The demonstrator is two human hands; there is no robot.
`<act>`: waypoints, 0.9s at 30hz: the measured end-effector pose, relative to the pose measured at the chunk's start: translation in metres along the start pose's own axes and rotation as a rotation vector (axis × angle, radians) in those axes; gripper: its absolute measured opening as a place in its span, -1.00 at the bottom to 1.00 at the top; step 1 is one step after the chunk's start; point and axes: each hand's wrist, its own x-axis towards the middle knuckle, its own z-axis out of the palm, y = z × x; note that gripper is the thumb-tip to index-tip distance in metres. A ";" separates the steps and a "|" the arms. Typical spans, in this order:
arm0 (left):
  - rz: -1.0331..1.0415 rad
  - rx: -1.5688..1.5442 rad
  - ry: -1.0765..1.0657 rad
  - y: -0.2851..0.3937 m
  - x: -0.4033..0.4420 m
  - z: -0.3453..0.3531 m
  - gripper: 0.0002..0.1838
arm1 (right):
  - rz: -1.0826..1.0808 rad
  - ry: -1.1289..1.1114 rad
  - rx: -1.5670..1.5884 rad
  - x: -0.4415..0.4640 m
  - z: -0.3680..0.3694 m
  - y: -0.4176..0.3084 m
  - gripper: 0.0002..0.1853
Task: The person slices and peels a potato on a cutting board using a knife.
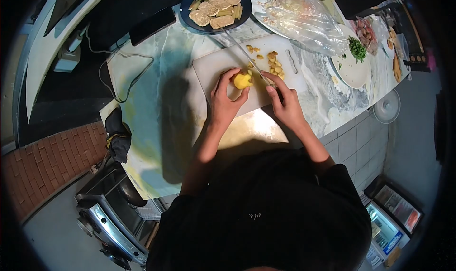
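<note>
My left hand [225, 100] curves its thumb and fingers around a round, bright yellow fruit or vegetable [241, 81], whose exact kind I cannot make out. It is held low over a white cutting board [206, 67]. In my right hand [286, 103] is a long thin knife [241, 49], gripped at the handle, its blade slanting away to the upper left, past the right side of the yellow piece. Small brownish-yellow scraps or peelings [274, 65] lie on the board beyond my hands, in a larger heap and a few smaller bits.
Behind the board stands a dark pan [184, 20] with browned slabs and pale strips. A clear plastic bag [304, 21] covers food at the back right. Chopped greens [357, 50] sit on a white plate [354, 76]. A cable [101, 76] loops over the table's left side.
</note>
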 end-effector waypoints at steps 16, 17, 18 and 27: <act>0.030 0.077 0.090 -0.007 0.001 0.001 -0.40 | -0.299 0.023 -0.057 -0.029 0.013 0.016 -0.53; 0.022 0.060 0.090 -0.008 0.002 0.000 -0.40 | -0.299 0.022 -0.057 -0.029 0.011 0.015 -0.53; 0.022 0.060 0.090 -0.009 0.002 0.000 -0.40 | -0.265 0.001 -0.074 -0.030 0.010 0.014 -0.52; 0.006 0.046 0.088 -0.008 0.001 0.000 -0.42 | -0.249 -0.029 -0.110 -0.033 0.005 0.014 -0.50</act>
